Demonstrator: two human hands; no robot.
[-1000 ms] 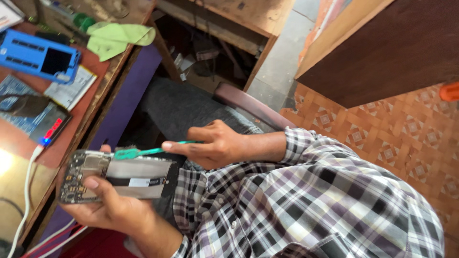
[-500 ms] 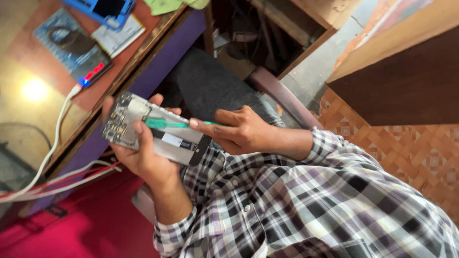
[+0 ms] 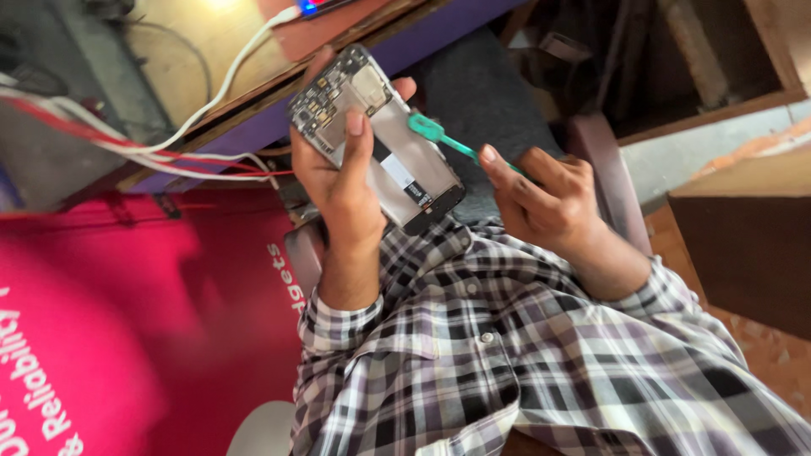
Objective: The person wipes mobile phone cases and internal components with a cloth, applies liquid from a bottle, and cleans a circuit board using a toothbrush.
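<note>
My left hand [image 3: 342, 190] is clamped around an opened phone [image 3: 376, 139], thumb pressed across its exposed middle, the circuit board end tilted up and away from me. My right hand [image 3: 541, 198] is closed on a green plastic pry tool [image 3: 443, 139], whose flat tip sits at the phone's right edge. The two hands are near each other, held above my lap and checked shirt [image 3: 507, 355]. Beyond the phone runs the bench [image 3: 253, 105] edge, with white and red cables [image 3: 194, 152] trailing along it.
</note>
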